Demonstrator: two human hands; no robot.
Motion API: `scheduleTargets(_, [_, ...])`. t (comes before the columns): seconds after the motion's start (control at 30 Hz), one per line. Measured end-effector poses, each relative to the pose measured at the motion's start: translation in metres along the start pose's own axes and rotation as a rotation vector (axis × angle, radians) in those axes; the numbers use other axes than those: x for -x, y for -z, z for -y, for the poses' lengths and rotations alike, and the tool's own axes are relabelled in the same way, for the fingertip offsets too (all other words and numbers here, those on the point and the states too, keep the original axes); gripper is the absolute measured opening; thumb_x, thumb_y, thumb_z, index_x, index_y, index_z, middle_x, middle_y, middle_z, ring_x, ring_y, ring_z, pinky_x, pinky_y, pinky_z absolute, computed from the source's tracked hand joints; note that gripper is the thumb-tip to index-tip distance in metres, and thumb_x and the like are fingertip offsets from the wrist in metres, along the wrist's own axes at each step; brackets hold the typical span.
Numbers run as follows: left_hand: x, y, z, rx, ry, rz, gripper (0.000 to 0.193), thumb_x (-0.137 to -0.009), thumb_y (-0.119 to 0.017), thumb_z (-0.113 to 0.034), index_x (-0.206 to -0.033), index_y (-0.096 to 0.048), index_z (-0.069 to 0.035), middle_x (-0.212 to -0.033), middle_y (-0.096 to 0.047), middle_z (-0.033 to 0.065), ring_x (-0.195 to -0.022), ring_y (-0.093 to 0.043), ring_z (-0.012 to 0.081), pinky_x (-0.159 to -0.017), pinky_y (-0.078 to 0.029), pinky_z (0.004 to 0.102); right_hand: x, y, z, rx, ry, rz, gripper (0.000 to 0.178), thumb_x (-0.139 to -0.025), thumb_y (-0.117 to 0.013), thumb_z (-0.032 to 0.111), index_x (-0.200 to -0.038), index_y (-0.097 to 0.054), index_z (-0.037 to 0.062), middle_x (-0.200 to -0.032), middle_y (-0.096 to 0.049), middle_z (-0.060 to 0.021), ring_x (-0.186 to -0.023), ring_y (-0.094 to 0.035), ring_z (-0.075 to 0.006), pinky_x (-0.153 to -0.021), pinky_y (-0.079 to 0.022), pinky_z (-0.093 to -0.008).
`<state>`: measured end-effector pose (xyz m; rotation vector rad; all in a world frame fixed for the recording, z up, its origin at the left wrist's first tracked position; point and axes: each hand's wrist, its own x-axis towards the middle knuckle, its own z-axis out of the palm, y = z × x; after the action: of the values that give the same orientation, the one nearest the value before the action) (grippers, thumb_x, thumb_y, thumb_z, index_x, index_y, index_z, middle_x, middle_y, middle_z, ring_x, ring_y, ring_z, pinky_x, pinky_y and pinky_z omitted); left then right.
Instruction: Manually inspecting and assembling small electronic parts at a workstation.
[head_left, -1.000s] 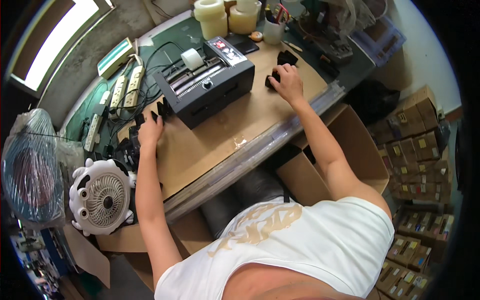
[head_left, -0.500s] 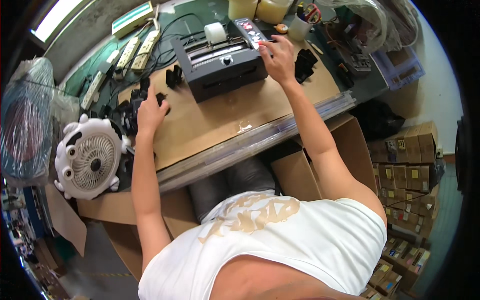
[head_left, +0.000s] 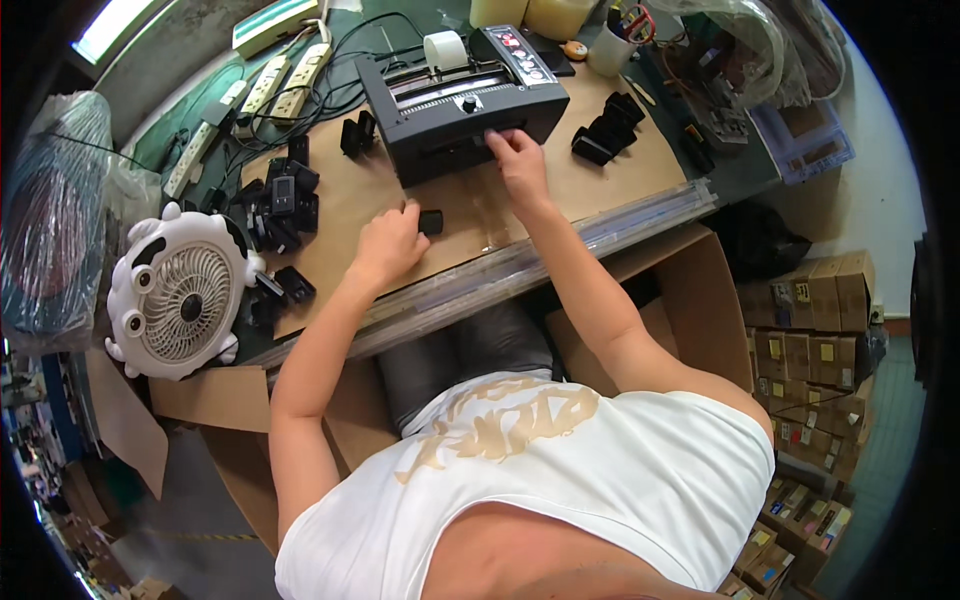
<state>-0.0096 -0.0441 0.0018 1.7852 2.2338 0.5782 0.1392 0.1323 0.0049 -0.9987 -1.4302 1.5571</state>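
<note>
A dark grey tabletop machine (head_left: pixel 430 130) carries a white roll (head_left: pixel 445 50), a front knob and a panel of buttons. At its front slot my right hand (head_left: pixel 520 172) is closed, thumb and forefinger together; whatever they pinch is too small to make out. On the brown board in front of it, my left hand (head_left: pixel 388 245) has its fingers curled against a small black plastic block (head_left: pixel 430 222). A heap of similar black blocks (head_left: pixel 284 200) lies at the left. More black pieces stand beside the machine (head_left: pixel 358 135), and a row (head_left: pixel 608 130) lies to its right.
A white animal-shaped fan (head_left: pixel 185 295) stands at the left, below power strips (head_left: pixel 300 80) and tangled cables. A cup of tools (head_left: pixel 610 50) is at the back right. Clear plastic edging (head_left: pixel 600 225) runs along the front, above open cardboard boxes (head_left: pixel 700 290).
My left hand has come from the black heap toward the middle, where a block now lies at its fingers. My right hand has dropped from the button panel to the machine's front slot.
</note>
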Motion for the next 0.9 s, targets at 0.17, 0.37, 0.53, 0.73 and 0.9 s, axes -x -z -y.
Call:
scheduleTargets(0.17, [-0.016,0.008,-0.009,0.644,0.237,0.166,0.029,-0.089,-0.055,-0.024,-0.109,-0.056,-0.002,-0.092,-0.069,0.0192,-0.063,-0.063,0.0273,-0.056,-0.052,0.0354,0.024,-0.002,-0.007,-0.283,-0.093,0.239,0.018,-0.092,-0.068,0.021,-0.086,-0.065,0.0043,-0.078,-0.057,0.0008,-0.068,-0.048,-0.0084,-0.062,-0.039,-0.0210])
scheduleTargets(0.37, [-0.026,0.004,0.005,1.740,0.300,0.375,0.037,-0.097,-0.046,-0.033,-0.114,-0.054,0.000,-0.090,-0.068,0.0161,-0.058,-0.059,0.0147,-0.041,-0.043,0.0174,0.034,-0.017,-0.023,-0.140,0.181,0.352,0.016,-0.090,-0.069,0.016,-0.083,-0.066,0.0017,-0.096,-0.057,-0.0041,-0.068,-0.051,-0.0087,-0.063,-0.041,-0.0203])
scheduleTargets(0.53, [-0.022,-0.006,0.012,1.986,0.231,0.468,0.039,-0.098,-0.042,-0.033,-0.115,-0.053,0.000,-0.089,-0.067,0.0166,-0.055,-0.057,0.0145,-0.032,-0.033,0.0147,0.038,-0.019,-0.022,-0.019,0.248,0.481,0.017,-0.090,-0.070,0.014,-0.084,-0.065,-0.0011,-0.112,-0.052,-0.0075,-0.065,-0.053,-0.0094,-0.063,-0.043,-0.0194])
scheduleTargets(0.73, [-0.018,-0.007,0.001,1.939,0.257,0.468,0.041,-0.098,-0.041,-0.035,-0.114,-0.054,0.000,-0.088,-0.066,0.0172,-0.055,-0.057,0.0150,-0.031,-0.033,0.0157,0.047,-0.019,-0.011,0.001,0.189,0.541,0.014,-0.091,-0.067,0.009,-0.082,-0.062,-0.0007,-0.118,-0.047,-0.0065,-0.068,-0.057,-0.0114,-0.062,-0.044,-0.0192])
scheduleTargets(0.9, [-0.016,-0.005,-0.001,1.939,0.321,0.466,0.034,-0.096,-0.043,-0.028,-0.114,-0.052,0.000,-0.086,-0.065,0.0172,-0.054,-0.055,0.0150,-0.032,-0.032,0.0159,0.049,-0.019,-0.009,0.057,0.244,0.545,0.015,-0.091,-0.067,0.009,-0.082,-0.061,-0.0013,-0.117,-0.048,-0.0066,-0.066,-0.056,-0.0117,-0.062,-0.044,-0.0191])
